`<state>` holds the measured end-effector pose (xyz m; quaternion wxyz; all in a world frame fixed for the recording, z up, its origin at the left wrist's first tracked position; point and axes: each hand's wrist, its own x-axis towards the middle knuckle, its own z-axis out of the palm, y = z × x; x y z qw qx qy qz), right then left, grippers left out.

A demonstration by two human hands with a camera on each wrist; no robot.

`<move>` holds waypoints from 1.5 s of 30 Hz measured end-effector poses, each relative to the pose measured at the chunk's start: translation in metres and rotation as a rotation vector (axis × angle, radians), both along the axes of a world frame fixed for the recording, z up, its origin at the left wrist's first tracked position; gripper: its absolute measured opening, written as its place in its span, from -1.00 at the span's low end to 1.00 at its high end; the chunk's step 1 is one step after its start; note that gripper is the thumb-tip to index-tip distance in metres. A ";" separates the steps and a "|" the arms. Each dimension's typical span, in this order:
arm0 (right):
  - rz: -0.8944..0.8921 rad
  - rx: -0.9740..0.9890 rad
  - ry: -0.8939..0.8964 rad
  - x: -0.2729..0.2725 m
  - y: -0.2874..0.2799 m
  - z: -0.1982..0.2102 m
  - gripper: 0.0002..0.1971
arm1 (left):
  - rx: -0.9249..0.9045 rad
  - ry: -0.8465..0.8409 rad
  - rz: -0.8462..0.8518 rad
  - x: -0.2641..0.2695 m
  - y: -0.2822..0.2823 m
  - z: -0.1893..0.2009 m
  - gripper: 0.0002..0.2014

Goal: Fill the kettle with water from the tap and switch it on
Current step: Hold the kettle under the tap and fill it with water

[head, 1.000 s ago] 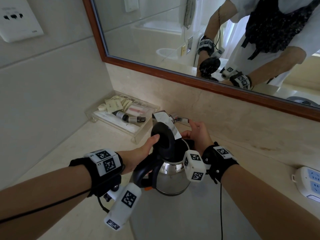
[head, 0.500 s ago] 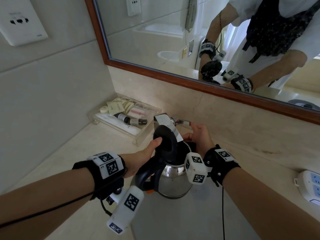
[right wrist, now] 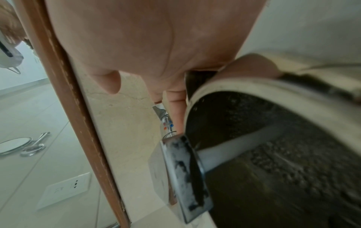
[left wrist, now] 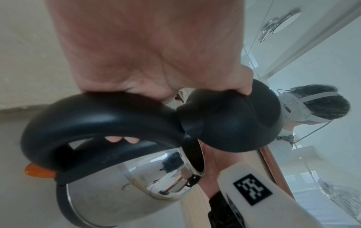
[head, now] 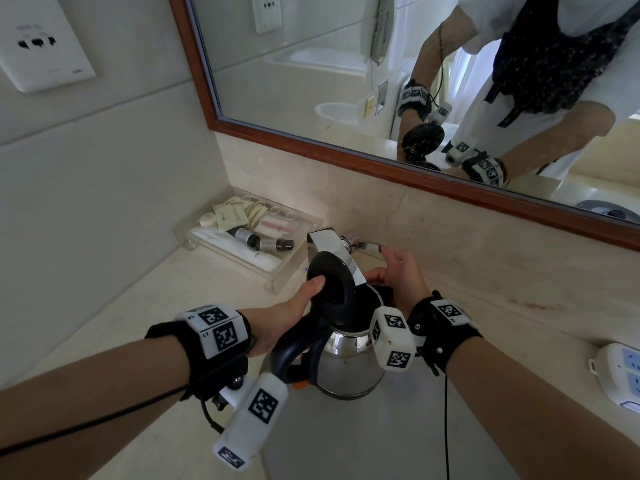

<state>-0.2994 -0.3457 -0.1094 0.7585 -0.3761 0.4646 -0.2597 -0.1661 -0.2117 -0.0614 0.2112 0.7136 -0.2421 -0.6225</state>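
A steel kettle (head: pixel 349 365) with a black handle hangs over the basin, its mouth under the chrome tap spout (head: pixel 329 245). My left hand (head: pixel 287 313) grips the handle, and its thumb holds the black lid (head: pixel 330 282) tipped up. In the left wrist view the fingers curl under the handle of the kettle (left wrist: pixel 121 192). My right hand (head: pixel 401 275) reaches to the tap lever (head: pixel 369 247); fingertips touch it and the thumb lies on the kettle rim. In the right wrist view a white water stream (right wrist: pixel 234 151) runs from the spout (right wrist: pixel 185 169) into the kettle (right wrist: pixel 273 123).
A clear tray (head: pixel 277 268) of toiletries sits at the back left of the counter. A white power strip (head: pixel 620 379) lies at the right edge. The wood-framed mirror (head: pixel 346 154) runs along the back wall, and a wall socket (head: pixel 41 46) is at upper left.
Both hands and the kettle keep their places under the spout; only the view shifts slightly.
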 end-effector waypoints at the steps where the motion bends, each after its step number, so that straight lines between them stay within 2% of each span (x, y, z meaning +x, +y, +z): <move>1: 0.007 0.001 -0.005 0.000 0.000 0.001 -0.38 | -0.003 -0.002 0.001 0.000 0.000 0.000 -0.15; 7: 0.021 -0.005 -0.025 -0.002 0.000 -0.001 -0.39 | -0.009 0.006 0.008 -0.001 0.000 -0.001 -0.23; 14: -0.010 -0.014 -0.014 0.000 0.000 -0.001 -0.53 | -0.001 -0.014 0.008 0.000 -0.001 -0.001 -0.25; 18: -0.003 0.012 -0.023 0.001 0.000 -0.002 -0.46 | -0.001 -0.013 -0.003 0.002 -0.001 -0.002 -0.23; 24: 0.002 0.002 -0.031 0.001 0.001 -0.001 -0.48 | -0.008 -0.005 0.011 0.001 -0.001 -0.002 -0.29; 30: 0.022 0.028 -0.006 0.000 0.001 -0.001 -0.37 | -0.052 -0.030 0.081 -0.001 -0.001 -0.005 -0.22; 45: -0.004 0.020 -0.011 -0.001 0.001 0.002 -0.36 | -0.035 -0.017 0.043 -0.001 -0.001 -0.006 -0.18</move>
